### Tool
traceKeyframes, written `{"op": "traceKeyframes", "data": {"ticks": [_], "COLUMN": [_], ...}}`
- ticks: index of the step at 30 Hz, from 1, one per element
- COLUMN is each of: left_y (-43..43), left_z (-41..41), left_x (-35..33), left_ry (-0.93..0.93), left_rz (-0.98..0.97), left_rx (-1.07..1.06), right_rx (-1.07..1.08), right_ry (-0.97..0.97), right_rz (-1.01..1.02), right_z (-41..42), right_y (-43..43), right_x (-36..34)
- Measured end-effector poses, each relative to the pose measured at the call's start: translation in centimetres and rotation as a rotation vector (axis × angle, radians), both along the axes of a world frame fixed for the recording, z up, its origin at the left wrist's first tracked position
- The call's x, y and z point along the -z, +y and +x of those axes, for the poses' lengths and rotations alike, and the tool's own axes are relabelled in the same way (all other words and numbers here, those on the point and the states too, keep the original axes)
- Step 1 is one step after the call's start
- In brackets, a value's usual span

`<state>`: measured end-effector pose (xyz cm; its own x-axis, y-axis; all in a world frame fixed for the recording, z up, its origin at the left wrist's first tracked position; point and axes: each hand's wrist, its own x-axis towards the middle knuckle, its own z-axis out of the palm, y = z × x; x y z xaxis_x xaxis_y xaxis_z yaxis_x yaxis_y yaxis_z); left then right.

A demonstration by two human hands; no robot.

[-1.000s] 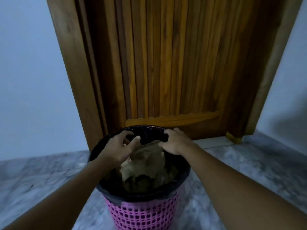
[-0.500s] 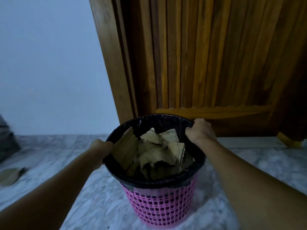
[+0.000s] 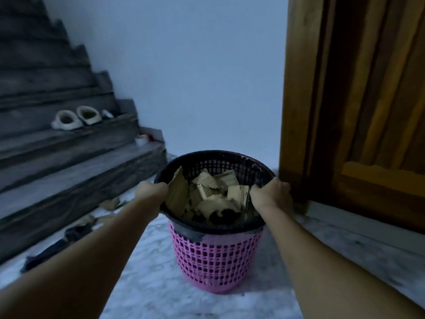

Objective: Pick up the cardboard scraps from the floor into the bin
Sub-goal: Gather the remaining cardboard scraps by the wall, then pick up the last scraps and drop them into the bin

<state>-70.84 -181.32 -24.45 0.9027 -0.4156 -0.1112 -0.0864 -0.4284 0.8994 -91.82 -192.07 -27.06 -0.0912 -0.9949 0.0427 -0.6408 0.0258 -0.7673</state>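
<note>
A person's left hand (image 3: pixel 150 192) and right hand (image 3: pixel 270 193) each curl a firm grip over opposite sides of the black-lined rim of the pink bin (image 3: pixel 216 256), on the marble floor (image 3: pixel 161 284). Cardboard scraps (image 3: pixel 213 192) fill it (loose scraps (image 3: pixel 110 203) lie by the stairs (image 3: pixel 69 157)), near a wooden door (image 3: pixel 368 111).

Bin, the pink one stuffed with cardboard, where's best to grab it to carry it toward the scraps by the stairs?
Probably the black rim, on opposite sides, coming from above, as the left hand and right hand grip it now. The bin stands upright and tapers downward, so its wall would slip; two level grips keep the cardboard in.
</note>
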Motion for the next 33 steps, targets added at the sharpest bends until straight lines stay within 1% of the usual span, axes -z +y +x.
{"op": "traceKeyframes", "data": {"ticks": [2, 6, 9, 11, 13, 15, 16, 18, 20, 23, 26, 29, 30, 33], "left_y": [1.8, 4.6, 6.0, 6.5, 6.9, 7.5, 8.1, 9.1, 10.8, 14.9, 19.1, 23.7, 26.0, 29.7], "left_z": [2.3, 5.0, 7.5, 8.8, 10.2, 11.5, 12.5, 14.4, 16.6, 22.4, 28.1, 33.5, 35.5, 38.4], "left_x": [0.3, 1.1, 2.0, 2.5, 2.8, 2.8, 2.9, 2.9, 2.4, 1.7, 1.4, 1.9, 2.6, 4.7], "left_ry": [-0.005, 0.008, 0.109, 0.195, 0.254, 0.323, 0.351, 0.327, 0.223, 0.041, 0.003, 0.012, 0.048, 0.136], "left_rz": [-0.008, -0.053, -0.126, -0.157, -0.207, -0.255, -0.244, -0.143, -0.010, 0.183, 0.289, 0.374, 0.395, 0.475], "left_rx": [-0.085, -0.190, -0.238, -0.211, -0.153, -0.064, 0.000, 0.146, 0.250, 0.306, 0.314, 0.279, 0.248, 0.189], "right_rx": [-0.089, -0.304, -0.436, -0.494, -0.489, -0.441, -0.430, -0.487, -0.617, -0.811, -0.968, -1.200, -1.297, -1.433], "right_ry": [-0.045, -0.085, -0.041, -0.007, 0.040, 0.140, 0.223, 0.343, 0.402, 0.497, 0.592, 0.746, 0.775, 0.869], "right_rz": [0.006, -0.024, -0.108, -0.173, -0.187, -0.201, -0.249, -0.412, -0.562, -0.754, -0.849, -0.724, -0.633, -0.363], "right_z": [3.4, 7.7, 10.4, 12.3, 14.4, 15.9, 17.0, 18.8, 21.2, 27.0, 33.5, 39.9, 42.5, 47.0], "right_y": [0.6, 3.6, 7.6, 9.8, 10.9, 11.2, 11.6, 11.9, 12.9, 16.4, 19.3, 22.1, 23.5, 25.1], "right_x": [0.7, 2.6, 3.9, 4.4, 4.5, 4.0, 3.7, 3.0, 2.4, 3.0, 3.7, 3.7, 4.3, 5.9]}}
